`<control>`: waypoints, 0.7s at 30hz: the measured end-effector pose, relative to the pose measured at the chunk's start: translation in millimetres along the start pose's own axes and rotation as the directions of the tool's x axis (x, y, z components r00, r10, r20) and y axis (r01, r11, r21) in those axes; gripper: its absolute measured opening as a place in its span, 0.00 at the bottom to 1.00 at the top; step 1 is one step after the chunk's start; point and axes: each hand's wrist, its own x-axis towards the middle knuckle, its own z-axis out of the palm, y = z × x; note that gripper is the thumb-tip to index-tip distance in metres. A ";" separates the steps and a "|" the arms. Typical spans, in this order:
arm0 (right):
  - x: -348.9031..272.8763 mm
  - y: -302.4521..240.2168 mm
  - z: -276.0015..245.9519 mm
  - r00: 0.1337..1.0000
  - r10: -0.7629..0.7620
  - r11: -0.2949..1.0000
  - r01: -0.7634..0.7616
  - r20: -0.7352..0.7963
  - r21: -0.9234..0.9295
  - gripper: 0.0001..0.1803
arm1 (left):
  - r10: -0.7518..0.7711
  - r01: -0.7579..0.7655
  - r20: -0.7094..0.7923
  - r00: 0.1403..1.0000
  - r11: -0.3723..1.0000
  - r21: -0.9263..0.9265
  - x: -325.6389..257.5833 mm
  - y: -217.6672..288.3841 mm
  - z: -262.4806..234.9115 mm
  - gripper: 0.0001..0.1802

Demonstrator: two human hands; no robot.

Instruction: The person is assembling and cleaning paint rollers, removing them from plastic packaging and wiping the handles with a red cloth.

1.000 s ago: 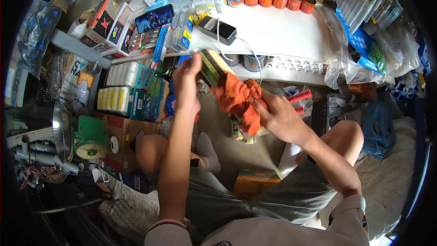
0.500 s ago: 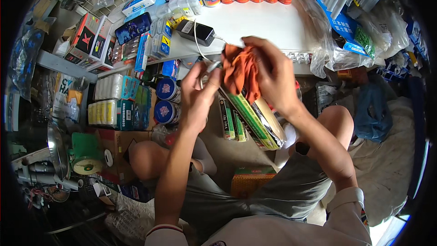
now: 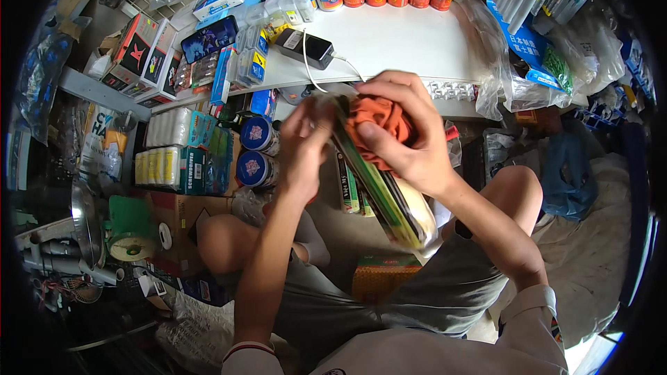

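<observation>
Your left hand (image 3: 307, 142), blurred, gripped the upper end of a long green box (image 3: 380, 194), contents hidden, aslant above the floor (image 3: 339, 237); your right hand (image 3: 413, 128) clamped an orange cloth (image 3: 381, 121) against it. Lidded tubs (image 3: 256, 169) stood leftward. A white cable (image 3: 305, 62) drooped over the shelf's (image 3: 410, 42) front edge, just beyond your hands.

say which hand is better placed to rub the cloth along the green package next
Probably the right hand: it holds the cloth against the package; the left hand, blurred, is near its upper end.

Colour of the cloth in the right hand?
Rust orange cloth; best in the head view.
</observation>
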 end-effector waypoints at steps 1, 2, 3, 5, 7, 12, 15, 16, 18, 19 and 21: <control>2.6 0.6 0.2 0.990 -0.143 0.954 0.139 0.007 -0.264 0.18 | 0.094 -0.091 0.148 0.984 0.995 -0.027 -2.4 -4.1 3.1 0.20; 3.6 7.6 -2.1 0.993 -0.117 0.952 0.119 0.024 -0.283 0.18 | 0.126 -0.137 0.225 0.966 0.990 0.031 -4.2 -6.3 5.5 0.19; 8.2 13.7 -3.1 0.996 -0.090 0.954 0.080 -0.023 -0.289 0.17 | 0.152 -0.185 0.302 0.941 0.979 0.086 -5.2 -7.4 8.9 0.19; 15.9 10.0 -5.6 0.939 0.345 0.933 -0.343 0.004 0.107 0.19 | 0.203 -0.239 0.334 0.921 0.969 0.070 -7.9 -8.1 19.3 0.17; 15.1 17.4 -1.3 0.948 0.316 0.946 -0.312 -0.038 0.091 0.22 | 0.074 -0.099 0.237 0.969 0.990 0.097 -9.7 -2.0 18.1 0.17; -16.6 2.2 10.4 0.922 0.345 0.933 -0.318 0.175 -0.166 0.29 | -0.021 0.047 -0.259 0.966 0.994 0.095 24.0 5.7 -26.4 0.18; -22.4 -12.9 -0.1 0.891 0.372 0.919 -0.314 0.261 -0.238 0.32 | -0.018 0.032 -0.300 0.954 0.999 0.044 37.6 4.3 -44.8 0.19; -22.9 -15.5 -2.3 0.849 0.423 0.905 -0.375 0.318 -0.203 0.33 | -0.013 0.029 -0.312 0.950 0.999 0.045 36.8 3.3 -42.9 0.19; -27.3 -9.6 -2.2 0.853 0.397 0.918 -0.371 0.339 -0.140 0.38 | -0.020 0.039 -0.300 0.954 0.998 0.057 38.3 0.2 -47.3 0.18; -27.4 -6.2 -1.8 0.853 0.405 0.914 -0.376 0.330 -0.151 0.38 | -0.047 0.069 -0.312 0.949 0.996 0.062 37.2 1.1 -46.5 0.19; -25.1 -4.0 0.3 0.876 0.372 0.928 -0.363 0.306 -0.089 0.39 | -0.018 0.039 -0.284 0.959 0.997 0.067 35.8 -1.0 -48.6 0.20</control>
